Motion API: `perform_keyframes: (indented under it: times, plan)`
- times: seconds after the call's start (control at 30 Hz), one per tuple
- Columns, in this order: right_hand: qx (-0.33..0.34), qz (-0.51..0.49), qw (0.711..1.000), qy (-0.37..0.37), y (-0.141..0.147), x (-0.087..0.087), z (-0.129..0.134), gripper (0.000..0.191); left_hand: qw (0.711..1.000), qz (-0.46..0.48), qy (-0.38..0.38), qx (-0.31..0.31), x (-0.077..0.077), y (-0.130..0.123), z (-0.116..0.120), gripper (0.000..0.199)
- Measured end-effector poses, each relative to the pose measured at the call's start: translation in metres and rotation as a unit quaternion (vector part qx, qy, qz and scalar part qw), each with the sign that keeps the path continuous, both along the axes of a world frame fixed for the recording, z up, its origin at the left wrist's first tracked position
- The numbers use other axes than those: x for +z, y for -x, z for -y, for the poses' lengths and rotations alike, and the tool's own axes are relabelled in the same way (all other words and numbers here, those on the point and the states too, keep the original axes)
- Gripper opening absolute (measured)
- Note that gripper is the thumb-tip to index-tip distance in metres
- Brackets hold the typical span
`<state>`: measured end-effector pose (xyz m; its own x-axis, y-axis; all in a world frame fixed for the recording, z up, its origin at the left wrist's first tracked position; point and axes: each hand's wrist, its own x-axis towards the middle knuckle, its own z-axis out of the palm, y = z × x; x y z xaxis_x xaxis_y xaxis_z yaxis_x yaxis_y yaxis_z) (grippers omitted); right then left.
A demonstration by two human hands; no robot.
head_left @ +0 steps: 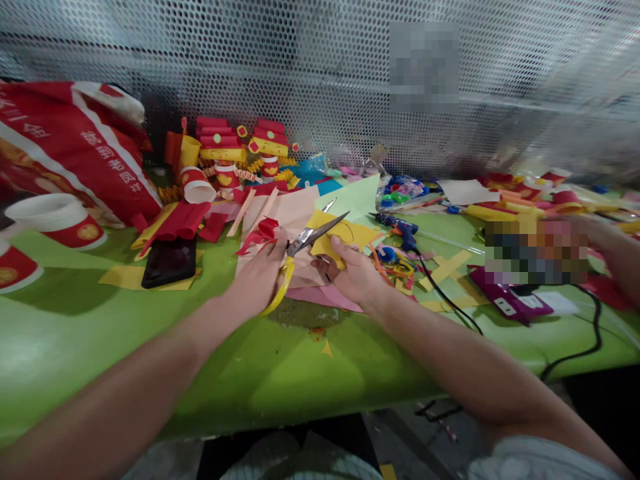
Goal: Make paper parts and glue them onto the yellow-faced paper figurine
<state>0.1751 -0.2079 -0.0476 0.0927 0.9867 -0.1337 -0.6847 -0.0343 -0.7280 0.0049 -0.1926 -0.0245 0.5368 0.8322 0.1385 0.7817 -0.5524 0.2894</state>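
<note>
My left hand is closed around the yellow handles of the scissors, whose blades are spread and point up and to the right. The blades reach over the edge of a yellow paper piece. My right hand pinches that paper, thumb on top, the other fingers partly hidden beneath it. Under both hands lie pale pink sheets and a light green sheet. Scraps of red paper lie beside my left hand.
Paper cups and a black phone are at the left. Decorated paper figures stand behind. To the right are a blue glue gun, its cable, a purple power strip and another person's arm.
</note>
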Motion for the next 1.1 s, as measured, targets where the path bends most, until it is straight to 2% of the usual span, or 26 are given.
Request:
perform_keyframes:
  times: [0.17,0.43,0.8,1.1]
  plan:
    - [0.01,-0.01,1.0,-0.002,-0.0003,-0.0005,-0.0003,0.025,0.998,-0.03,-0.057,-0.008,-0.0018,0.0018,-0.0001,0.063]
    - [0.008,0.002,1.0,-0.012,-0.0003,-0.001,-0.0005,0.023,0.997,-0.07,-0.028,0.027,0.0045,-0.0024,0.003,0.062]
    - [0.003,-0.006,1.0,0.007,0.001,0.0029,0.0009,0.025,0.994,-0.084,-0.061,0.025,0.0016,0.0003,-0.0002,0.064]
    - [0.006,0.012,1.0,-0.006,-0.0008,0.0015,0.0007,0.023,0.991,-0.102,-0.086,0.026,0.0001,0.0032,-0.0026,0.063]
